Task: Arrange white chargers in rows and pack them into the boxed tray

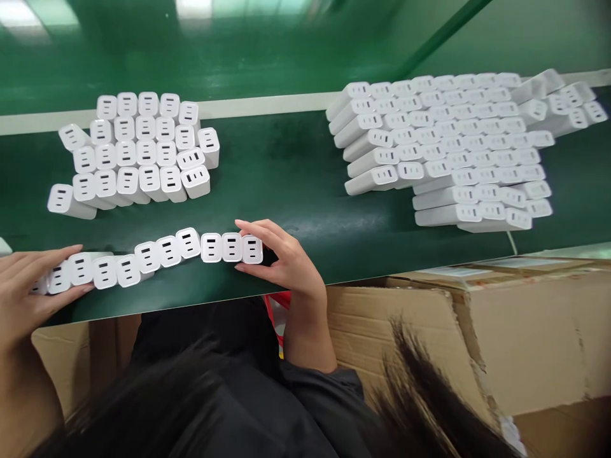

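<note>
A wavy row of white multi-port USB chargers [168, 251] stands near the front edge of the green table, port faces up. My left hand [23, 286] grips the row's left end, fingers along the far side and thumb along the near side, partly covering the chargers there. At the opposite end, my right hand [286, 254] closes on the last charger [252, 249], with its fingers behind and its thumb in front. Small height and depth steps show between the chargers in the middle.
Behind the row at left stands a block of more chargers [136, 149]. A larger block [449, 140] occupies the right side, some units leaning at its far right end. A pale strip [267, 107] runs along the table's back. Cardboard boxes [534, 337] are below the front edge at right.
</note>
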`<state>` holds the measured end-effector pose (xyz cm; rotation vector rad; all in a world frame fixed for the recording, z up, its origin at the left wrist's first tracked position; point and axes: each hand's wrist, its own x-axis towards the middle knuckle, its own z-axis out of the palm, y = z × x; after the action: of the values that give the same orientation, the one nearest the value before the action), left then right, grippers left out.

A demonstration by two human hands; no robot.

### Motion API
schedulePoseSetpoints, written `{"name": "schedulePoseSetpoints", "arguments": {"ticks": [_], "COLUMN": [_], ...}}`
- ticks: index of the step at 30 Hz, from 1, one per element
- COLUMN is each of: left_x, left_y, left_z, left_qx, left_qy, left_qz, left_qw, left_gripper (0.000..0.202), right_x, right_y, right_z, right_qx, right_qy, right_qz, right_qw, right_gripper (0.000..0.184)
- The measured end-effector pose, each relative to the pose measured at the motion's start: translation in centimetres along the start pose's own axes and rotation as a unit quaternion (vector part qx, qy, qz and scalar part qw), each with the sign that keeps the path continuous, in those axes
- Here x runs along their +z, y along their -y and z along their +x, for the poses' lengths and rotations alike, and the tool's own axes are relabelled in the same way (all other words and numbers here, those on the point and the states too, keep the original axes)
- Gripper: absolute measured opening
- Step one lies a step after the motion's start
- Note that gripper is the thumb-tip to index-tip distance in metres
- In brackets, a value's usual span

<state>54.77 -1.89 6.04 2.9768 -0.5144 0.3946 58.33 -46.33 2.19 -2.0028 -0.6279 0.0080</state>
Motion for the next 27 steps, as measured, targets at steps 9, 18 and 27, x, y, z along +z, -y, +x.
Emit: {"name": "schedulePoseSetpoints", "arguments": {"ticks": [9,18,27], "left_x": [-0.1,-0.4,-0.1], "left_y": [-0.6,-1.9,-2.0], "left_z": [0.2,1.2,1.0], "left_qx": [0.016,0.062,-0.006], "left_qy": [-0.004,-0.038,-0.01], "left_qz": [0.017,0.033,0.029], "left_qw": [1.0,0.997,1.0], "left_gripper": [0.05,0.046,0.047], "right_x": [0.0,-0.1,0.0], "right_y": [0.4,0.3,0.3], "right_z": [0.1,0.2,0.2], "right_qx": [-0.008,-0.005,0.02], "right_qy": [-0.001,-0.02,-0.022], "right_qz": [-0.024,-0.048,-0.059], "right_qw": [1.0,0.999,0.998], "right_gripper": [0.059,0.062,0.055]}}
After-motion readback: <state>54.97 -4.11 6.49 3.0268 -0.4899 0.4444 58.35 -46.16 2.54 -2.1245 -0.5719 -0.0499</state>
